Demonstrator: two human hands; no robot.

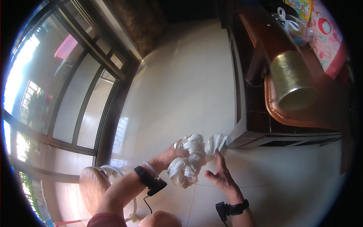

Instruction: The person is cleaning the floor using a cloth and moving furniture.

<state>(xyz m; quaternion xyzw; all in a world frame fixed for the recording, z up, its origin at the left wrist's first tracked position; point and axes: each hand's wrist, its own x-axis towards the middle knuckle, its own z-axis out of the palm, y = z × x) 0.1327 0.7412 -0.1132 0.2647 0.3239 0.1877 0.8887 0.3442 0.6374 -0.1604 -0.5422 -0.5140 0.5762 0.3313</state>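
The left hand [172,154] had its grip clamped on the upper end of a white cloth [189,160], fingers closed round a bunched, twisted part. The right hand [221,174] was spread open, fingers apart, its fingertips touching the cloth's right side just beside a second lobe of fabric; it clasped nothing. The cloth hung between the two hands, in the air above the tiled floor [181,83], its lower end drooping below the left grip.

Judging by the shape, the cloth was already gathered and wrung into a knotted bundle, so the bunching looked largely done. What seemed left was for the right hand to close on its side and finish the twist or fold; that is a judgement only, since no wetness could be made out.

Right of the open hand stood a dark wooden cabinet [249,128], its corner close to the cloth. Left of and below the left grip, a stool [92,185] stood by the window frame [109,109].
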